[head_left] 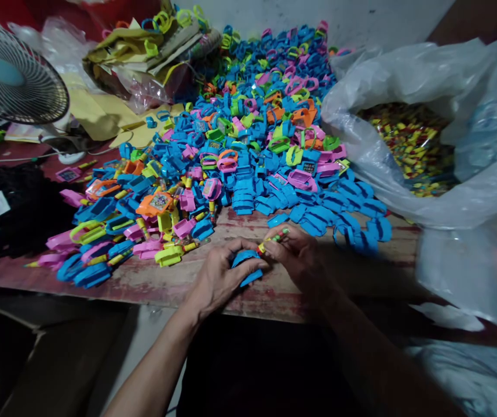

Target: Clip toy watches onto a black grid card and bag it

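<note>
My left hand (pixel 222 269) is closed around a blue plastic toy watch (pixel 251 277) just above the table's front edge. Pinched in the fingers of my right hand (pixel 303 255) is a small yellow, red and green tube (pixel 273 240). Its red end meets the blue piece near my left fingertips; whether it sits inside is hidden. Several blue toy watches (pixel 318 217) lie in rows beyond my right hand. To the left of my hands is a heap of pink, orange, green and blue toy watches (pixel 148 231), many with yellow tubes attached.
A large pile of toy watches (pixel 270 92) rises toward the wall. At right stands a white plastic bag (pixel 361 150) holding small yellow and red tubes (pixel 409 145). A fan (pixel 16 72) and a black crate (pixel 18 211) stand left. The wooden table (pixel 214 284) ends close to my body.
</note>
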Action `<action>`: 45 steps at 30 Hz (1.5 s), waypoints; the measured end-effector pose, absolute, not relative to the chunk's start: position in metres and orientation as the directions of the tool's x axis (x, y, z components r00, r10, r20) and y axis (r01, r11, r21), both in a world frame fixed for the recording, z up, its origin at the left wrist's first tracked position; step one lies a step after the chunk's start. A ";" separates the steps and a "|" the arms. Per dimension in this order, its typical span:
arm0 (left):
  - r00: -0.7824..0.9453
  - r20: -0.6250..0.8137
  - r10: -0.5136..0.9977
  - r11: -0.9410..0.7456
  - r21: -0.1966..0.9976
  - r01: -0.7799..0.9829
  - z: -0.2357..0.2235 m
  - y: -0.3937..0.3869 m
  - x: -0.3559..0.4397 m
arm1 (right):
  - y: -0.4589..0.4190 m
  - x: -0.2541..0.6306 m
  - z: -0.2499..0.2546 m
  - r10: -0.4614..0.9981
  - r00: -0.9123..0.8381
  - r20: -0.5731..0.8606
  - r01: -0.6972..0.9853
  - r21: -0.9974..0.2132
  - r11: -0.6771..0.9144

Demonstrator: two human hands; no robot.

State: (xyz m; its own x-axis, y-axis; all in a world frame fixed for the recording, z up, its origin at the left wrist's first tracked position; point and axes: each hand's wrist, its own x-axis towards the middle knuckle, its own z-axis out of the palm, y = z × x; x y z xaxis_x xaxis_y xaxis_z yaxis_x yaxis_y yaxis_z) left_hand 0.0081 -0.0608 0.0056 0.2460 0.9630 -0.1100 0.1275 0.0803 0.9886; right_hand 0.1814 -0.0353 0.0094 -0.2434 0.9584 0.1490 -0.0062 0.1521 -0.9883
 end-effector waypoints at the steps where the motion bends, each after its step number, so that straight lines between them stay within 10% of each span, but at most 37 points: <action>1: 0.242 -0.082 0.967 0.039 0.983 0.177 0.006 -0.060 0.007 | -0.035 0.181 0.008 0.962 -0.224 0.158 -0.008 -0.987 0.160; 22: 0.285 -0.164 0.945 0.146 0.986 0.083 0.018 -0.048 0.034 | -0.034 0.192 0.005 0.970 -0.206 0.132 0.054 -0.988 0.146; 27: 0.039 0.164 0.986 -0.166 0.896 0.413 0.040 -0.029 -0.017 | -0.013 0.197 0.000 0.974 -0.164 0.153 0.254 -0.948 0.192; 31: -0.258 0.474 0.842 -0.010 0.491 0.871 0.056 0.003 -0.103 | 0.030 0.234 0.000 0.917 0.036 0.396 0.579 -0.756 0.304; 34: -0.115 0.636 0.763 -0.101 0.293 0.951 0.047 0.028 -0.138 | 0.068 0.256 -0.001 0.810 -0.004 0.586 0.760 -0.525 0.384; 39: -0.159 0.727 0.668 -0.092 0.293 0.952 0.044 0.028 -0.123 | 0.110 0.262 -0.005 0.830 -0.096 0.550 0.904 -0.300 0.304; 45: 0.079 0.589 0.805 -0.434 0.492 0.754 0.059 0.009 -0.037 | 0.090 0.255 0.010 0.877 -0.040 0.478 0.695 -0.617 0.368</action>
State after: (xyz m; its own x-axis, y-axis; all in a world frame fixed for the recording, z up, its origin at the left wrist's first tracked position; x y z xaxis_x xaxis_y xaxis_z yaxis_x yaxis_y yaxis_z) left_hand -0.0371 0.0092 0.0587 0.0791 0.8045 0.5886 0.7543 -0.4344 0.4923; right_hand 0.2545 0.0896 0.0095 -0.0404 0.8775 0.4779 0.6951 0.3682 -0.6175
